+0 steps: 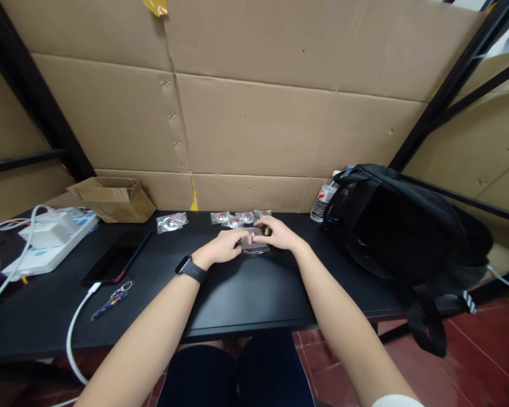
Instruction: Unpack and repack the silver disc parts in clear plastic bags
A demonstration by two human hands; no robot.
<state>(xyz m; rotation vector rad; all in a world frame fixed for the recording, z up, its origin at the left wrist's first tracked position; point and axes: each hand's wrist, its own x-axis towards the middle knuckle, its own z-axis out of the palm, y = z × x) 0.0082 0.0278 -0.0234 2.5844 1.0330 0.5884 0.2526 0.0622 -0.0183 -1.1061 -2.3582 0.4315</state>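
Packet [254, 244] print unreadable, perhaps red-marked

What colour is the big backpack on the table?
The backpack is black, seen in the head view.

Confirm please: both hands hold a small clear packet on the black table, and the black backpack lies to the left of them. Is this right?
Not quite. In the head view the black backpack lies to the right of the hands, not the left. Both the left hand and right hand do hold the clear packet on the black table.
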